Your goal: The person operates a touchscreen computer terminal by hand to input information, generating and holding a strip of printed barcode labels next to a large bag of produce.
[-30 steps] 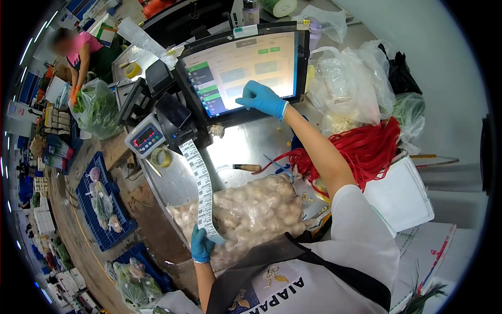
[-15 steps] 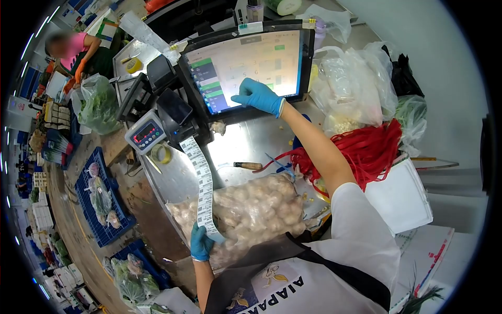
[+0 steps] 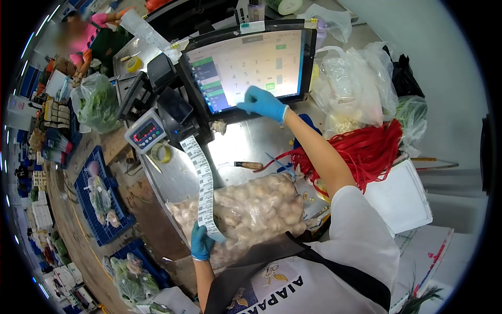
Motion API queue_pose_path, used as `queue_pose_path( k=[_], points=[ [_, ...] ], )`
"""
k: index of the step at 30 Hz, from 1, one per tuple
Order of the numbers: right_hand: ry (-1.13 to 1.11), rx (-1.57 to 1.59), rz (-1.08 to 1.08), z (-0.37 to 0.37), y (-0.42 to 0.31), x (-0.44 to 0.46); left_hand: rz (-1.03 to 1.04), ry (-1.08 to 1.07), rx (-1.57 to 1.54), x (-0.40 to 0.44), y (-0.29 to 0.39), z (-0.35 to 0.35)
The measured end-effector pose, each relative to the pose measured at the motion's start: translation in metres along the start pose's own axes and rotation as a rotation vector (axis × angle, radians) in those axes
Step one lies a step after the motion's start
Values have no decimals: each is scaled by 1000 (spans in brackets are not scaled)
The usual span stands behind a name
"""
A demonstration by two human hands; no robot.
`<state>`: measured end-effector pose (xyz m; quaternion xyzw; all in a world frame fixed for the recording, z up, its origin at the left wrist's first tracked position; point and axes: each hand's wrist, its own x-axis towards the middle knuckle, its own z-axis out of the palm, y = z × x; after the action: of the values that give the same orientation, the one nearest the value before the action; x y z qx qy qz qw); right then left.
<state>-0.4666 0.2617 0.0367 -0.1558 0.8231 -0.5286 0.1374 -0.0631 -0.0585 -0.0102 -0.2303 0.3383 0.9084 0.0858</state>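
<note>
My right hand (image 3: 263,104), in a blue glove, is at the lower part of the lit touch screen (image 3: 251,68), which shows a number pad; one finger points left and the others are curled, with nothing visible in them. In its blue glove, my left hand (image 3: 201,243) pinches the lower end of a long strip of printed labels (image 3: 203,180). That strip hangs from the black printer (image 3: 180,118). Beneath and beside the strip lies a clear bag of pale, round bulbs (image 3: 261,204) on the metal table (image 3: 232,146).
A weighing display (image 3: 145,133) and tape roll (image 3: 160,153) are left of the printer. A wooden-handled tool (image 3: 248,165) lies mid-table. Red straps (image 3: 366,152) and plastic bags (image 3: 350,86) are at right. Another person (image 3: 86,39) stands at upper left by bagged greens (image 3: 98,104).
A number pad now shows on the screen. My right hand has shifted slightly down. My left hand stays on the strip. The other person's arms have moved away from the bag of greens.
</note>
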Motion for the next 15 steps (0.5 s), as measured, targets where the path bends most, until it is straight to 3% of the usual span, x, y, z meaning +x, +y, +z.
queue_pose_path(
  k=[8, 12, 15],
  points=[
    [154, -76, 103, -23, 62, 1, -5, -4, -8, 2, 0, 1],
    [67, 27, 190, -21, 38, -11, 2, 2, -7, 1, 0, 4],
    [13, -96, 54, -2, 42, -25, -11, -9, -16, 2, 0, 5]
  ],
)
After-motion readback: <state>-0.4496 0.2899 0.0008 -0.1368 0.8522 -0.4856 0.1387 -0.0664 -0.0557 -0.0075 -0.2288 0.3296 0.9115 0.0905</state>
